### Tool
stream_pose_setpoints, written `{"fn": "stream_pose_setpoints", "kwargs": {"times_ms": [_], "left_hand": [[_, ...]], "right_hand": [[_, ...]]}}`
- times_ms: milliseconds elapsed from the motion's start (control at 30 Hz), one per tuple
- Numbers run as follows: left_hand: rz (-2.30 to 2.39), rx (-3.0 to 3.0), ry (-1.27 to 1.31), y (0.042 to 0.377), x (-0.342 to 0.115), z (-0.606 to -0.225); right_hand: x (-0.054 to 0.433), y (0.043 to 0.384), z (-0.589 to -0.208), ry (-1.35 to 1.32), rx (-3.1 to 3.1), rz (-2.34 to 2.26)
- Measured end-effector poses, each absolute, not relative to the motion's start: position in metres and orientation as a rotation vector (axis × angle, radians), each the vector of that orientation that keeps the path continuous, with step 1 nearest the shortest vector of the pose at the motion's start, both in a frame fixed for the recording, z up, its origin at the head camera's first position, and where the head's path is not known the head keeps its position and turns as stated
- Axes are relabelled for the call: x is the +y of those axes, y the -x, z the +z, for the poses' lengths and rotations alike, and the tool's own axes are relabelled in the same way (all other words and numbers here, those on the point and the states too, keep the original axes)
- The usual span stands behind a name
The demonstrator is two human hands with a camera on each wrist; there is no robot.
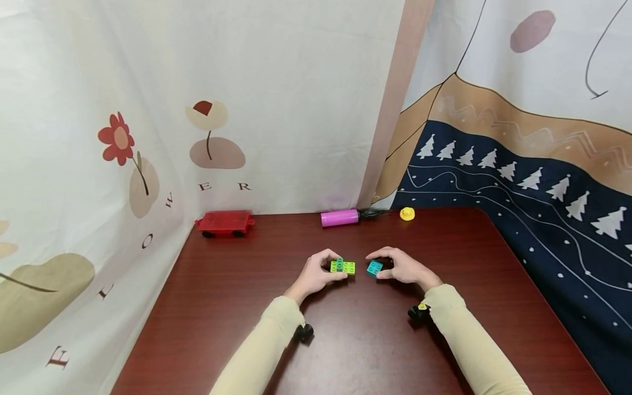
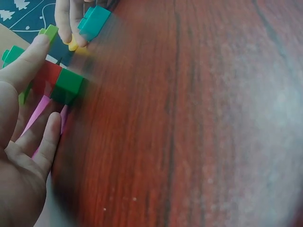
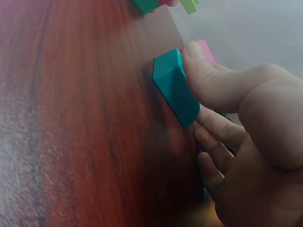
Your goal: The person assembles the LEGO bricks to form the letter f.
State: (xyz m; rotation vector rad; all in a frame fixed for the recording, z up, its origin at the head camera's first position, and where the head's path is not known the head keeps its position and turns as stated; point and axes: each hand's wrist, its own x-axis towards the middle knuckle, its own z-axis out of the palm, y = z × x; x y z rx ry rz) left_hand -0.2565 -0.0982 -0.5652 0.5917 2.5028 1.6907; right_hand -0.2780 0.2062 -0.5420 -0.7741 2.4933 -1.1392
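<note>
My left hand [image 1: 316, 272] holds a small stack of toy building bricks between thumb and fingers, low over the table. On top of the stack are a lime brick [image 1: 349, 267] and a narrow green brick [image 1: 339, 264]; a red brick [image 2: 49, 74] and a dark green brick [image 2: 68, 86] sit below. To the right, my right hand [image 1: 402, 267] pinches a teal brick [image 1: 374, 267], its studs upward in the head view. One side of this teal brick [image 3: 177, 87] looks sloped or curved. A short gap separates the teal brick from the stack.
Along the back edge of the dark red wooden table [image 1: 237, 307] stand a red toy wagon [image 1: 226, 222], a purple cylinder [image 1: 339, 218] with a dark end, and a small yellow toy [image 1: 407, 213]. Printed cloth [image 1: 296, 109] hangs behind and at the sides.
</note>
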Motion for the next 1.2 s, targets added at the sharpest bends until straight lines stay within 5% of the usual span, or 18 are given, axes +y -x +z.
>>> {"fn": "stream_pose_setpoints", "kwargs": {"times_ms": [367, 1200], "left_hand": [[1.699, 2.463, -0.568, 0.2564, -0.0979, -0.5664], [1.702, 2.474, -0.547, 0.2553, -0.0958, -0.5638]], "right_hand": [[0.2071, 0.2791, -0.5486, 0.869, 2.512, -1.144], [0.1989, 0.2801, -0.5469, 0.64, 2.659, -1.287]]}}
